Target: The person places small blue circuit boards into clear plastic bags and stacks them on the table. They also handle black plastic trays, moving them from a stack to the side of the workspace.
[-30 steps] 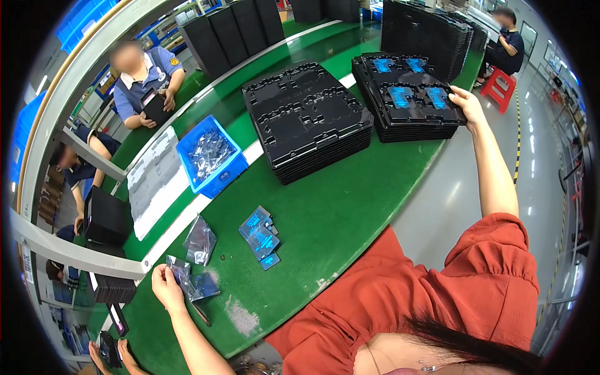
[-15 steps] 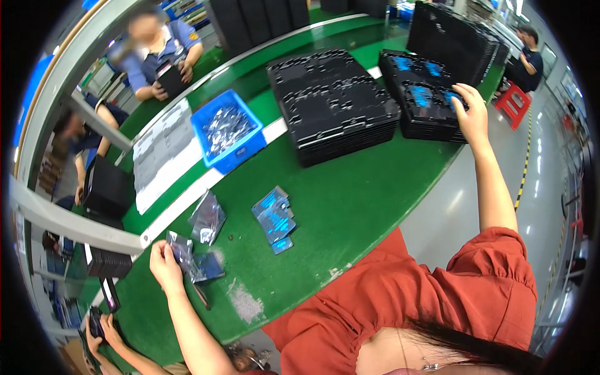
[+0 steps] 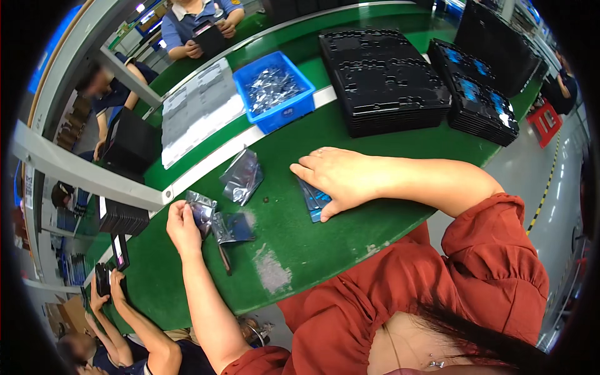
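My left hand (image 3: 185, 226) has its fingers closed on a shiny, clear plastic bag (image 3: 203, 209) at the left of the green table. Touching that bag is a dark blue flat piece (image 3: 235, 227), partly under plastic. Near the table's middle, my right hand (image 3: 340, 178) lies palm down over a small stack of flat dark pieces with bright blue marks (image 3: 314, 205). Its fingers are stretched and its thumb rests by the near edge; the palm hides most of the stack. Between my hands lies another crumpled clear bag (image 3: 242, 177).
A blue bin (image 3: 284, 117) of small metallic parts stands beyond, beside a grey-white sheet (image 3: 200, 115). Stacked black trays (image 3: 397, 119) and a smaller black stack with blue patches (image 3: 478, 128) fill the right. A metal post (image 3: 87, 169) crosses the left. Co-workers (image 3: 200, 28) sit around.
My right hand has come left from the black stack with blue patches onto the small stack of flat pieces. My left hand stays on the plastic bag. The whole view has shifted.
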`<state>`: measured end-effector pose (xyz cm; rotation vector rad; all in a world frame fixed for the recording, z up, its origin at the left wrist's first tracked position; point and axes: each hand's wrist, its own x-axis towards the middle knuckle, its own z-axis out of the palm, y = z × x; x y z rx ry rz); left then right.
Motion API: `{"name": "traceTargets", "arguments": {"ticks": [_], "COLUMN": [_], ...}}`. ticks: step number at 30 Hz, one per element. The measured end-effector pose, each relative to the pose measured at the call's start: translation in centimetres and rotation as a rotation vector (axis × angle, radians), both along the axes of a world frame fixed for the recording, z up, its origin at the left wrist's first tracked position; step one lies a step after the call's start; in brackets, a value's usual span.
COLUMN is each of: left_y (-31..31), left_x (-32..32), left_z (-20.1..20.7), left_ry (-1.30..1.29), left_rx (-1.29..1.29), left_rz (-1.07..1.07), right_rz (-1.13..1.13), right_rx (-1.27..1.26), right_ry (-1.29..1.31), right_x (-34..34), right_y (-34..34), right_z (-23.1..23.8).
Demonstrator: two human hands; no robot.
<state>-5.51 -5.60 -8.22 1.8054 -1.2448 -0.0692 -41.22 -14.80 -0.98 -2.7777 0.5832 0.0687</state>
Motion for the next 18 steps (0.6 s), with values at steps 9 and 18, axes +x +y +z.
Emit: {"name": "traceTargets", "arguments": {"ticks": [9, 18], "left_y": [-0.1, -0.3], "left_x": [-0.2, -0.7], "left_z": [0.5, 0.2], "left_ry": [-0.011, -0.027], "left_rx": [0.058, 0.063], "left_rz": [0.023, -0.05], "right_rz": [-0.059, -0.058], "right_rx": [-0.08, -0.21], "right_ry": [-0.084, -0.444], "right_x": [0.2, -4.4], "right_y": [2.3, -0.7], "right_z": [-0.9, 4.0]}}
